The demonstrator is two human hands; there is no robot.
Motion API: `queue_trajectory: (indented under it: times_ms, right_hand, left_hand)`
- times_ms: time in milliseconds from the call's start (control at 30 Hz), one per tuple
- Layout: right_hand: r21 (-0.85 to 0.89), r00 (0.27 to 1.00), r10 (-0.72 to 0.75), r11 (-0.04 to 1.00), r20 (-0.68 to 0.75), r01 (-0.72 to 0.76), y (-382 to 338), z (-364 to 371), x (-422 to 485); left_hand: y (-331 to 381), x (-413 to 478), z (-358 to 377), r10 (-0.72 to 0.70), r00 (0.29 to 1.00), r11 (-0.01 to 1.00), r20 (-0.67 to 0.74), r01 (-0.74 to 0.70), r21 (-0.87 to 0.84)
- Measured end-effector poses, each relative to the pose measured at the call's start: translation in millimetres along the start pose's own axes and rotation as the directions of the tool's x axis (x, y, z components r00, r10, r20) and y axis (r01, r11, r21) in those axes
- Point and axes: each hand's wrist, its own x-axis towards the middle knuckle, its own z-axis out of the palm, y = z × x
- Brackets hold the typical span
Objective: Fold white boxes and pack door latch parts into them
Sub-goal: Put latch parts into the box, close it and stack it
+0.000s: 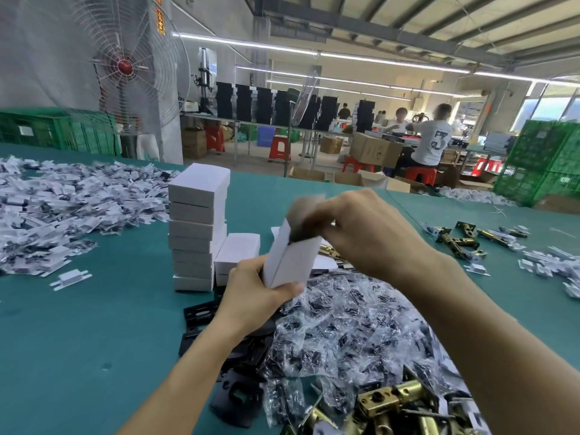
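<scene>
White cardboard box (290,259) tilts in my left hand (254,296), gripped low; my right hand (361,233) seemingly pinches its blurred top flap. A stack of closed boxes (194,227) stands just beside it.

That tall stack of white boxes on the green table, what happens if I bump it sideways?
It would probably topple: the stack is tall, narrow and its boxes sit slightly offset. The boxes look like thin cardboard, so likely light. The shorter stack beside it may brace that side.
</scene>
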Motion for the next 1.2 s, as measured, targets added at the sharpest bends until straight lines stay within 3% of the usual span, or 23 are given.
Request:
queue_trajectory:
  times_ms: [67, 133, 200, 267, 367, 467, 667, 1033, 1133, 1200]
  right_hand:
    - [0.188, 0.981, 0.097, 0.980, -0.166, -0.065, 11.8, 5.5, -7.0]
    - [0.220, 0.969, 0.181, 0.965, -0.169, -0.142, 27.6, 16.7, -15.5]
    - [0.109, 0.974, 0.217, 0.969, 0.070, -0.223, 43.2, 35.6, -25.5]
    - [-0.039, 0.910, 0.232, 0.972, 0.342, -0.233, 51.6, 56.8, -38.3]
    - [-0.190, 0.841, 0.247, 0.966, 0.481, -0.175, 58.8, 86.1, -56.7]
    - [-0.255, 0.840, 0.268, 0.953, 0.472, -0.161, 63.6, 105.6, -68.0]
    - [-0.157, 0.880, 0.246, 0.968, 0.406, -0.198, 65.9, 116.0, -69.8]
    - [-0.187, 0.952, 0.174, 0.974, 0.252, -0.128, 80.6, 125.2, -66.1]
    - [-0.043, 0.967, 0.225, 0.974, 0.122, -0.222, 82.2, 124.6, -64.7]
    - [0.241, 0.941, 0.338, 0.914, -0.013, -0.325, 79.1, 115.5, -59.3]
  left_hand:
    - [-1.2, 1.6, -1.7, -0.065, 0.997, 0.992, -0.037, 0.061, -0.109]
    - [-2.6, 4.0, -4.2, -0.099, 0.992, 0.979, -0.073, 0.084, -0.187]
    - [-3.4, 5.8, -5.9, -0.135, 0.983, 0.965, -0.121, 0.103, -0.240]
    - [-4.1, 7.9, -5.2, -0.170, 0.972, 0.960, -0.162, 0.125, -0.252]
    - [-4.5, 9.1, -3.8, -0.184, 0.964, 0.957, -0.193, 0.131, -0.259]
    - [-3.4, 8.2, -3.0, -0.162, 0.962, 0.963, -0.219, 0.105, -0.250]
    - [-2.2, 7.2, -4.2, -0.138, 0.956, 0.964, -0.259, 0.070, -0.256]
    - [-5.2, 7.5, 0.3, -0.152, 0.979, 0.930, -0.135, 0.095, -0.356]
    - [-8.6, 8.9, 2.7, -0.147, 0.982, 0.922, -0.115, 0.094, -0.376]
    - [-10.4, 8.6, 3.8, -0.163, 0.983, 0.903, -0.082, 0.115, -0.413]
